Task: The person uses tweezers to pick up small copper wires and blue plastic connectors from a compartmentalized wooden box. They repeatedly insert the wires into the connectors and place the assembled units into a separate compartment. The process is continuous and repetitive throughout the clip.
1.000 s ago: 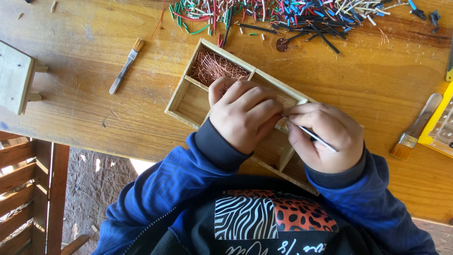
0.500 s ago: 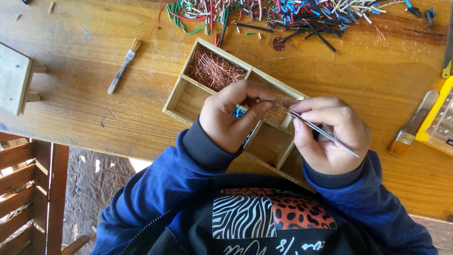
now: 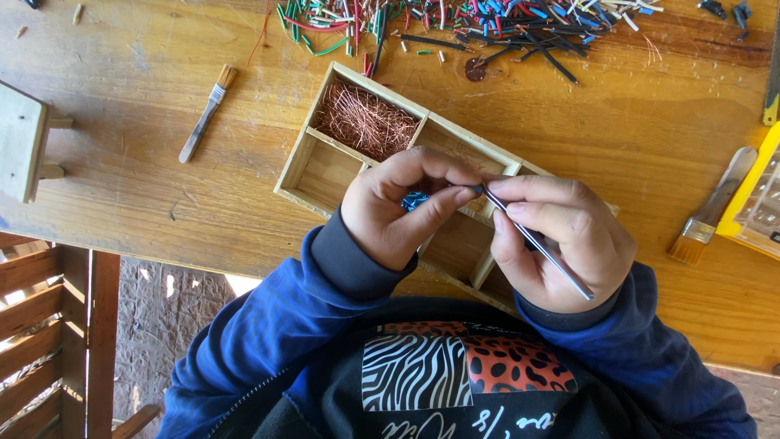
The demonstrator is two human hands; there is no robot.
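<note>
My left hand point(image 3: 402, 207) hovers over a wooden compartment box point(image 3: 302, 154), thumb and fingers pinched on small blue wire pieces point(image 3: 414, 200). My right hand point(image 3: 561, 240) holds a thin metal tool point(image 3: 536, 241), its tip touching the left fingertips. One box compartment holds a heap of bare copper strands point(image 3: 366, 122). The compartments under my hands are mostly hidden.
A pile of cut coloured wire bits point(image 3: 455, 20) lies along the far edge of the wooden table point(image 3: 162, 203). A small brush point(image 3: 207, 114) lies left of the box, another brush point(image 3: 713, 207) and a yellow case point(image 3: 756, 203) at the right. A wooden block point(image 3: 20, 142) sits far left.
Both hands lifted slightly off the box and turned. The left hand's fingers opened up into a pinch, showing blue wire pieces, and the tool's tip now meets them.
</note>
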